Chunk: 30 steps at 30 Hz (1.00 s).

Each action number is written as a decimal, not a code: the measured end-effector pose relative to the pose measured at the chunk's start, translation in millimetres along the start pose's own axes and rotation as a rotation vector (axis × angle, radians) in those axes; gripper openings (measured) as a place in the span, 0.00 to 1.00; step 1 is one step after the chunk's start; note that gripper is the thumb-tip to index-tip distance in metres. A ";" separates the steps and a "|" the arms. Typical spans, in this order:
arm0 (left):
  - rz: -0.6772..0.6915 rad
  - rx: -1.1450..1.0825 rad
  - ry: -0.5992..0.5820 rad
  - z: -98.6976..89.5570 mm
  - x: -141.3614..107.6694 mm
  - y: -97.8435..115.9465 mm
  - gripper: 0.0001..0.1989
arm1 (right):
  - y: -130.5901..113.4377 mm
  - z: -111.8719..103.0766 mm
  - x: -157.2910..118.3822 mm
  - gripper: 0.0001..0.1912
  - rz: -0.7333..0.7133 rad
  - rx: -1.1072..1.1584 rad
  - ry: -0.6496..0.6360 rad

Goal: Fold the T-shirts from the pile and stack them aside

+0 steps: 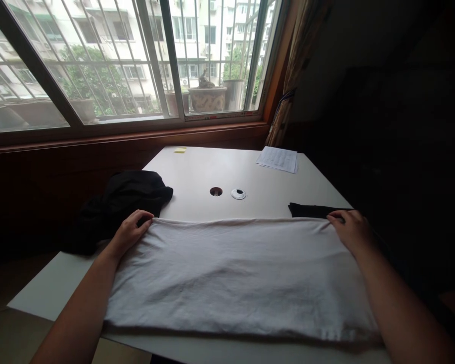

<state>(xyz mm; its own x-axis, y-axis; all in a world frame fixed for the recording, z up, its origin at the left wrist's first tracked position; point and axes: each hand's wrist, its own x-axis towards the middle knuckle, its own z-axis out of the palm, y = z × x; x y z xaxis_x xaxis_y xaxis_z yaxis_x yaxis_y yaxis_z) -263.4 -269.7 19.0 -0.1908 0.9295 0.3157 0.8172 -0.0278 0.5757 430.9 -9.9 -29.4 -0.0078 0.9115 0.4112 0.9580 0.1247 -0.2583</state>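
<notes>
A white cloth garment [235, 273], folded into a wide rectangle, lies across the near part of the table. Its exact kind cannot be made out. My left hand [131, 230] pinches its far left corner between thumb and fingers. At the far right corner, my right hand [351, 227] pinches the fabric the same way. The far edge runs nearly straight between both hands, with soft wrinkles below it. Just beyond my left hand sits a heap of black clothing [132, 192]. A flat black cloth [314, 210] lies behind the garment, beside my right hand.
The white table [197, 167] has a round cable hole [216, 191] with a white ring-shaped cover [238, 194] beside it. Printed papers [278, 159] lie at the far right, a yellow sticky note [180, 150] at the far left. Behind stands a barred window [129, 65] with a curtain [293, 65].
</notes>
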 end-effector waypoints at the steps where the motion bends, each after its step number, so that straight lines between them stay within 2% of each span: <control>1: -0.008 -0.003 -0.007 -0.6 -0.8 -0.5 0.17 | -0.1 -0.1 0.3 0.16 0.017 0.003 -0.002; 7: 0.057 0.013 -0.055 1.1 -1.3 0.3 0.17 | 3.6 1.2 3.5 0.17 0.061 0.006 -0.039; 19: 0.098 0.046 -0.014 2.5 0.9 -3.0 0.11 | 19.8 11.2 8.3 0.20 0.027 0.007 -0.017; 30: -0.024 0.003 0.027 0.8 -5.2 -0.9 0.14 | 15.5 7.9 7.3 0.20 0.067 0.011 -0.050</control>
<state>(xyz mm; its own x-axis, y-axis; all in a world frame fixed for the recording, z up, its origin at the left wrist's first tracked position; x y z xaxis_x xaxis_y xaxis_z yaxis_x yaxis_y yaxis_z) -262.7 -274.2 16.3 -0.2245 0.9197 0.3221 0.8141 -0.0047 0.5807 443.5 1.8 -37.3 0.0415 0.9364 0.3485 0.9538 0.0668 -0.2931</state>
